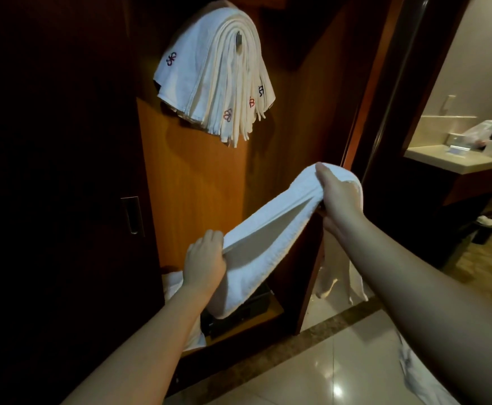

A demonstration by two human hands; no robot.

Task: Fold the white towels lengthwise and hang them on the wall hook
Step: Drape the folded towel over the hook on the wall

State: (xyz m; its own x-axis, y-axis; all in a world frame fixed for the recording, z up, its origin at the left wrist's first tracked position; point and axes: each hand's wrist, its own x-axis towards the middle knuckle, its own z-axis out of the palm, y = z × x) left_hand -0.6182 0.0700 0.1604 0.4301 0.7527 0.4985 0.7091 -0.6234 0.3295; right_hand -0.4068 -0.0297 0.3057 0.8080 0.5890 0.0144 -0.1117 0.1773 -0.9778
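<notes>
White cloth fills the middle of the view: one white towel [271,244] is stretched between two hands. The left hand [205,261], at about 7 o'clock from the middle, has its fingers curled tight around the low end of the towel. The right hand [337,194], at about 3 o'clock, has its fingers wrapped around the high end, and that end bunches over the knuckles. The towel slopes up from left to right and is folded along its length, with a long open gap between its layers. Its low side sags down in front of a dark box [239,314] on a low shelf.

Up at 12 o'clock, a thick bunch of folded towels [209,80] hangs over the wall hook [238,40] on the brown wood panel [198,176]. Some have small red or dark flower marks. At 3 o'clock, far off, is a pale counter [455,160]. Shiny floor tiles [326,372] lie at 5 o'clock.
</notes>
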